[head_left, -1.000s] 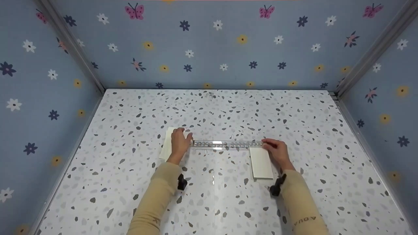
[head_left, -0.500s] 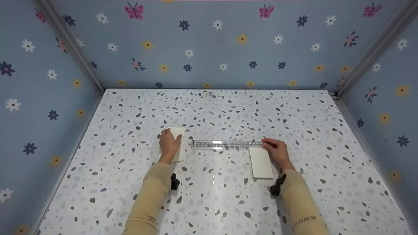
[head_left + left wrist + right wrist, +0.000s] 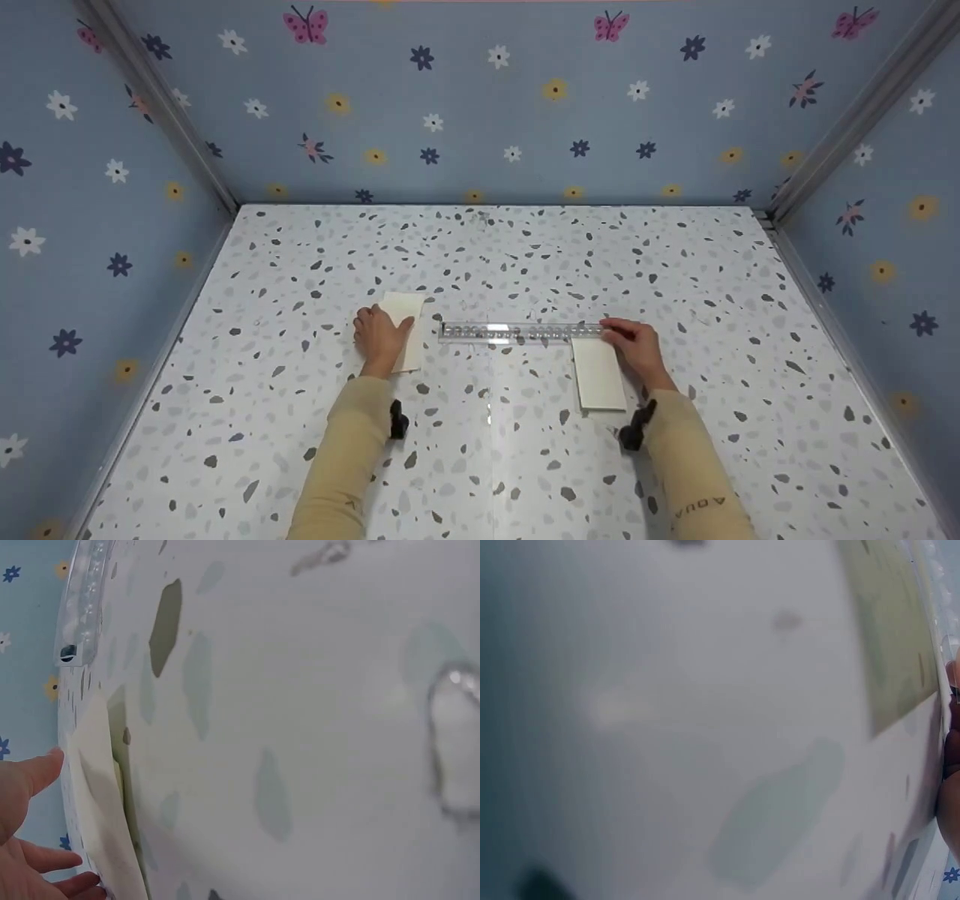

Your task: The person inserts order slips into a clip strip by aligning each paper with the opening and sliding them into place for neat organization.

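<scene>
A long, narrow clear plastic case [image 3: 517, 333] holding a row of glassy round pieces lies crosswise at mid-table. My right hand [image 3: 634, 346] pinches its right end between thumb and fingers. Just below that end lies a flat cream paper rectangle [image 3: 598, 375], beside the right hand. A second cream sheet [image 3: 409, 337] lies to the left of the case. My left hand [image 3: 380, 337] is over its left edge, thumb spread away from the fingers. In the left wrist view this sheet [image 3: 105, 802] bows up slightly from the table, and the fingers are relaxed close to it.
The white speckled table [image 3: 480, 465] is bordered by blue flowered panels [image 3: 480, 97] at the back and both sides, with metal posts [image 3: 161, 97] at the corners. Black wrist mounts [image 3: 637, 426] stick out from the tan sleeves.
My left hand has moved left from the case's left end across the cream sheet to its left edge, uncovering more of the sheet. The right hand and case have stayed put.
</scene>
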Available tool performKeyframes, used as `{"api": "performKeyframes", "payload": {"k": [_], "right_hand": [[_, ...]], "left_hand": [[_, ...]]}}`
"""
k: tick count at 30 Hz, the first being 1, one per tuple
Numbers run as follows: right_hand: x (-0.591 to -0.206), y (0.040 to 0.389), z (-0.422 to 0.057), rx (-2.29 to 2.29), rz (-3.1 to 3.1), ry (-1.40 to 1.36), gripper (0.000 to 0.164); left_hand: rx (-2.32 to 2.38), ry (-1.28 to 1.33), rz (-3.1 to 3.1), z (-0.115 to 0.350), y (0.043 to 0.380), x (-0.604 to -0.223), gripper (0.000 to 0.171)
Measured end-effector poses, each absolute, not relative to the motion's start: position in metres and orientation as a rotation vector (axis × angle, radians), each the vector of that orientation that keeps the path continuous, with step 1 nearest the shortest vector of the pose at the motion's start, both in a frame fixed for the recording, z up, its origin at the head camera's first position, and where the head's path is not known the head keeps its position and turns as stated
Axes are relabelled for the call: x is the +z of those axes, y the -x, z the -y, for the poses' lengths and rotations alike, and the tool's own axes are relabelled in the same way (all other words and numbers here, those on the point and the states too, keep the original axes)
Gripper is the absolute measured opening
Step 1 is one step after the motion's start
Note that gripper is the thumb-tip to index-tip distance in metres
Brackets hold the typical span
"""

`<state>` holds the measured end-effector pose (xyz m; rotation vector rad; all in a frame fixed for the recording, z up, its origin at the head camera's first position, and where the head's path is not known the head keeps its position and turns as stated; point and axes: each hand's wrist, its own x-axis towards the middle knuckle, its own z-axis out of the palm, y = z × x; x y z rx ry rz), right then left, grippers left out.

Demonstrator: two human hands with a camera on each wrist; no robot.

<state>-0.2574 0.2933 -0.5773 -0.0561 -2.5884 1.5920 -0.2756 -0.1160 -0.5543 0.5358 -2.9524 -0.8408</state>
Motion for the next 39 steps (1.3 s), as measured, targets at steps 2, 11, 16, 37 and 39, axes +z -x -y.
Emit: {"api": "performKeyframes", "payload": {"k": [2,11,16,37,39], "right_hand": [[-0.578,0.257,-0.293,1.573,2.600,0.052,0.023],[-0.577,0.257,-0.292,1.568,2.619,0.071,0.025],[-0.576,0.257,-0.292,1.595,2.609,0.087,0.026],[-0.577,0.259,-0.291,1.559,2.607,0.111,0.025],[-0.578,0.259,-0.291,1.560,2.613,0.124,0.025]], "left_hand": [[-0.820,-0.533,2.949,0.116,0.275,-0.556,0.071],[-0.745,-0.522,2.915,0.115,0.274,-0.564,0.071],[-0.720,-0.492,2.890,0.114,0.272,-0.566,0.071],[-0.851,-0.496,2.774,0.113,0.272,-0.565,0.068],[-0.853,-0.495,2.766,0.113,0.273,-0.565,0.067]]}}
